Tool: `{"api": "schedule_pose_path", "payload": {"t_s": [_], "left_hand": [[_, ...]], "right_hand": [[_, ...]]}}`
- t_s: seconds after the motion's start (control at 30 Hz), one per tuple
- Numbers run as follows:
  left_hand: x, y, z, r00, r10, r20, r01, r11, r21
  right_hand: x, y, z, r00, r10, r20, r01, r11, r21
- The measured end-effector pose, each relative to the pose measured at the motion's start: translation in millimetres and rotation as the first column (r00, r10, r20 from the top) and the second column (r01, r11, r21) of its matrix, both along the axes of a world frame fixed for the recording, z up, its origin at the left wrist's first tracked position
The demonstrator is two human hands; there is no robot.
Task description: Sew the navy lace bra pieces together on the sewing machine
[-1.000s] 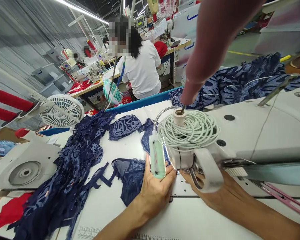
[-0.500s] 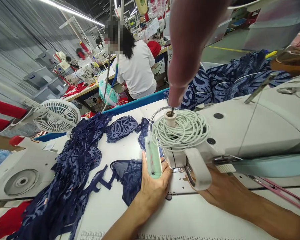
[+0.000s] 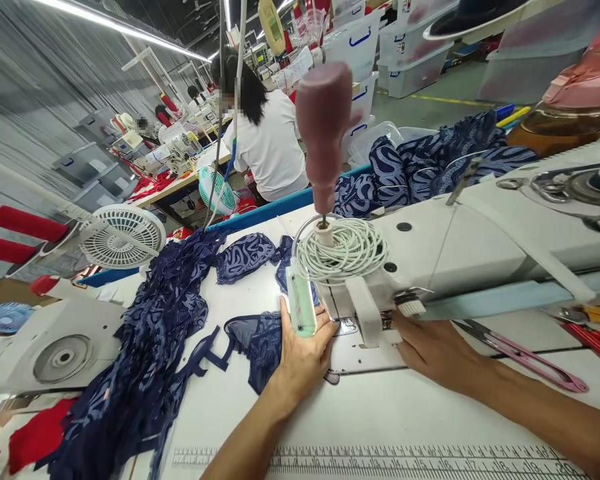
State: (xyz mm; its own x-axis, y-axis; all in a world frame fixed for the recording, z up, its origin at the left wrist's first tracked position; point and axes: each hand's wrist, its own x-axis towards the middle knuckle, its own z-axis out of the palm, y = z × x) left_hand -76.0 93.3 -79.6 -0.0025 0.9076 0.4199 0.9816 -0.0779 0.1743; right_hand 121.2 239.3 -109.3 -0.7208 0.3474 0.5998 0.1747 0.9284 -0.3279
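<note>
My left hand (image 3: 304,353) lies flat, fingers stretched, on a navy lace piece (image 3: 260,343) at the needle area of a white sewing machine (image 3: 455,247). My right hand (image 3: 433,347) rests on the table under the machine arm, fingertips toward the presser foot and partly hidden by the machine head. A small green lamp (image 3: 301,303) hangs in front of the needle. A coil of white cord (image 3: 347,247) sits on the machine head with a maroon-handled screwdriver (image 3: 324,133) standing in it.
A heap of navy lace (image 3: 150,360) covers the table's left, more lace (image 3: 430,163) behind the machine. Pink thread snips (image 3: 525,360) and red-handled scissors (image 3: 590,333) lie to the right. A white fan (image 3: 123,237) stands at left. A person in white (image 3: 270,143) sits beyond.
The view has pulled back and tilted, showing the whole screwdriver handle and the snips at right. Both hands stay at the needle; the right hand shows more.
</note>
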Motion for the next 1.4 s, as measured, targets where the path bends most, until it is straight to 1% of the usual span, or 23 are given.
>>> {"api": "schedule_pose_path", "payload": {"t_s": [0.1, 0.17, 0.23, 0.33, 0.4, 0.47, 0.53, 0.6, 0.63, 0.67, 0.7, 0.77, 0.8, 0.87, 0.9, 0.97, 1.03, 1.1, 1.2, 1.23, 1.33, 1.37, 1.4], "left_hand": [[3, -1, -0.5, 0.999, -0.020, 0.038, 0.017, 0.998, 0.060], [5, 0, -0.5, 0.995, -0.019, 0.094, 0.013, 0.998, 0.064], [5, 4, -0.4, 0.979, 0.027, 0.202, -0.026, 1.000, -0.005], [3, 13, 1.5, 0.921, 0.140, 0.363, -0.094, 0.986, -0.140], [-1, 14, 6.2, 0.877, 0.213, 0.431, -0.151, 0.973, -0.174], [-5, 7, 14.4, 0.810, 0.296, 0.507, -0.229, 0.954, -0.192], [-10, -8, 24.8, 0.705, 0.362, 0.610, -0.272, 0.932, -0.238], [-12, -29, 34.6, 0.594, 0.383, 0.707, -0.248, 0.924, -0.293], [-12, -40, 38.5, 0.544, 0.381, 0.748, -0.218, 0.924, -0.313], [-11, -50, 41.5, 0.498, 0.376, 0.782, -0.188, 0.927, -0.326], [-10, -58, 43.5, 0.457, 0.368, 0.810, -0.161, 0.930, -0.331], [-7, -71, 45.2, 0.390, 0.344, 0.854, -0.119, 0.939, -0.324], [-5, -76, 45.2, 0.365, 0.330, 0.871, -0.104, 0.944, -0.314], [-1, -81, 44.5, 0.329, 0.301, 0.895, -0.084, 0.953, -0.290], [1, -82, 44.2, 0.316, 0.286, 0.905, -0.077, 0.958, -0.276], [4, -85, 44.1, 0.304, 0.259, 0.917, -0.065, 0.966, -0.251], [6, -87, 44.8, 0.307, 0.237, 0.922, -0.049, 0.971, -0.233], [8, -89, 45.9, 0.319, 0.226, 0.920, -0.031, 0.973, -0.228], [11, -90, 47.0, 0.353, 0.222, 0.909, -0.015, 0.973, -0.232], [13, -90, 46.9, 0.390, 0.222, 0.893, -0.023, 0.972, -0.232], [17, -89, 45.7, 0.559, 0.222, 0.799, -0.089, 0.974, -0.209], [18, -88, 45.4, 0.596, 0.222, 0.772, -0.103, 0.974, -0.201], [20, -88, 45.4, 0.612, 0.222, 0.759, -0.107, 0.974, -0.198]], "right_hand": [[-1, -1, 1.1, 0.999, 0.041, -0.025, -0.039, 0.996, 0.081], [-3, -2, 2.3, 0.998, 0.060, -0.028, -0.057, 0.992, 0.113], [-5, -3, 4.4, 0.996, 0.083, -0.025, -0.079, 0.987, 0.139], [-8, -2, 8.7, 0.992, 0.122, -0.037, -0.113, 0.975, 0.190], [-9, 0, 11.3, 0.988, 0.146, -0.055, -0.130, 0.964, 0.234], [-9, 1, 13.3, 0.983, 0.172, -0.068, -0.148, 0.950, 0.274], [-9, 0, 14.9, 0.973, 0.213, -0.087, -0.178, 0.936, 0.304], [-9, -6, 17.8, 0.958, 0.267, -0.102, -0.221, 0.919, 0.327], [-10, -12, 20.2, 0.950, 0.292, -0.109, -0.246, 0.917, 0.315], [-11, -18, 23.3, 0.942, 0.316, -0.111, -0.276, 0.921, 0.276], [-13, -26, 27.2, 0.937, 0.330, -0.110, -0.303, 0.930, 0.208], [-20, -41, 36.2, 0.937, 0.328, -0.125, -0.329, 0.944, 0.006], [-23, -48, 40.7, 0.941, 0.314, -0.128, -0.328, 0.939, -0.107], [-32, -60, 48.4, 0.955, 0.281, -0.097, -0.297, 0.902, -0.314], [-36, -65, 51.2, 0.958, 0.279, -0.062, -0.279, 0.868, -0.412], [-43, -72, 54.7, 0.952, 0.305, 0.014, -0.242, 0.784, -0.572], [-46, -77, 56.5, 0.940, 0.337, 0.061, -0.215, 0.719, -0.661], [-47, -82, 58.0, 0.936, 0.342, 0.079, -0.198, 0.701, -0.686], [-44, -88, 60.4, 0.942, 0.327, 0.071, -0.189, 0.697, -0.692], [-43, -89, 61.0, 0.944, 0.322, 0.064, -0.190, 0.694, -0.695], [-41, -91, 60.4, 0.951, 0.307, 0.037, -0.190, 0.673, -0.715], [-40, -91, 59.5, 0.953, 0.301, 0.025, -0.189, 0.659, -0.728], [-40, -90, 58.2, 0.955, 0.297, 0.014, -0.189, 0.642, -0.743]]}}
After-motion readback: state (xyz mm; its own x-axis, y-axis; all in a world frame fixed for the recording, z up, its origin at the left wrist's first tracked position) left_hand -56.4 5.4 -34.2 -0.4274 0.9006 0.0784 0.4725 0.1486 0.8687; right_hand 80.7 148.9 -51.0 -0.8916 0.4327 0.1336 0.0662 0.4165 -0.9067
